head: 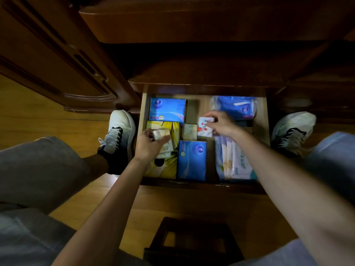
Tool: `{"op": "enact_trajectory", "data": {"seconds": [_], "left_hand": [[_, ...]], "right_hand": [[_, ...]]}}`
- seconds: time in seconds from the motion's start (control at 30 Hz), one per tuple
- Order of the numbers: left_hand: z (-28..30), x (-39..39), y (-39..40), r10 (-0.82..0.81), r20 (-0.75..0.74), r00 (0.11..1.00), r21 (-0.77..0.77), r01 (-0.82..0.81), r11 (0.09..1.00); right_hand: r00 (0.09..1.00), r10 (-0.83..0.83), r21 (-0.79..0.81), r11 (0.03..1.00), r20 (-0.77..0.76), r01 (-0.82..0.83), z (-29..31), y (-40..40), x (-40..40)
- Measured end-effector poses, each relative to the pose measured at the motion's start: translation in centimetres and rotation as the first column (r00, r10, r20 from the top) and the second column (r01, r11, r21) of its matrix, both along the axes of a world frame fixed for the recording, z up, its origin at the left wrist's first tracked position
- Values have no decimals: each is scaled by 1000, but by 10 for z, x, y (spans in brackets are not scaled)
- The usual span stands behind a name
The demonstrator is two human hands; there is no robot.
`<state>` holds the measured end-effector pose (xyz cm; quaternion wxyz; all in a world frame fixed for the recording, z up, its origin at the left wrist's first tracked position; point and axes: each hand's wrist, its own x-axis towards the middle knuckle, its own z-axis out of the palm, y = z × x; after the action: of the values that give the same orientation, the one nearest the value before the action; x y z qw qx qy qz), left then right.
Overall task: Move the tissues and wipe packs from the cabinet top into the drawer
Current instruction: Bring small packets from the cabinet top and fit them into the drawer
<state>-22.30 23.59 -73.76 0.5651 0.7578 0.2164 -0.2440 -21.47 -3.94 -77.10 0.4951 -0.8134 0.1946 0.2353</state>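
Two small packs are in hand over the open wooden drawer (142, 112). Fingers of the right hand (221, 122) pinch a small white tissue pack with red dots (205, 127) by its far end, long axis running front to back, above the bare gap between the blue tissue boxes (167, 109) and the pale wipe packs (233, 162). The left hand (148, 145) grips a small beige tissue pack (163, 135) over the yellow box (169, 127). That gap lies directly beneath the right hand's pack.
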Motion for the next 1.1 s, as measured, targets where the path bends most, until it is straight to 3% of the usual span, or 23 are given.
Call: {"op": "enact_trajectory", "data": {"seconds": [0.1,0.2,0.37,0.43,0.5,0.57,0.63,0.7,0.77,0.83,0.93,1.1], "left_hand": [[-1,0,0,-6,-4,1000,-6,6,1000],[-2,0,1,-20,-5,1000,-10,20,1000],[1,0,-6,4,-34,999,-169,-10,986],[3,0,-11,52,-74,996,-277,-71,958],[6,2,-15,126,-127,984,-398,-167,902],[10,4,-18,182,-181,967,-498,-249,830],[12,5,-21,192,-198,961,-542,-271,796],[14,4,-23,214,-193,957,-550,-287,785],[18,2,-24,253,-148,956,-512,-292,807],[23,1,-20,278,-70,958,-401,-282,872],[27,1,-11,275,-26,961,-289,-270,918],[23,-5,-2,244,-68,967,-250,-253,935]], "right_hand": [[991,136,-287,950,17,-126,-10,6,-3],[966,257,-579,786,-14,-218,-17,30,-8],[973,216,-648,731,-78,-214,-9,37,-4],[970,244,-638,748,9,-182,1,36,-4],[963,223,-449,884,153,-133,17,41,-2],[984,127,38,990,125,-132,37,53,1],[985,171,381,911,1,-158,44,64,-2],[984,178,446,883,-31,-146,41,65,-6],[997,76,347,935,-8,-69,37,57,-5],[996,-49,143,989,74,38,28,44,5],[965,-211,-105,968,154,229,9,30,30],[979,-129,-264,950,159,168,-30,54,60]]}}
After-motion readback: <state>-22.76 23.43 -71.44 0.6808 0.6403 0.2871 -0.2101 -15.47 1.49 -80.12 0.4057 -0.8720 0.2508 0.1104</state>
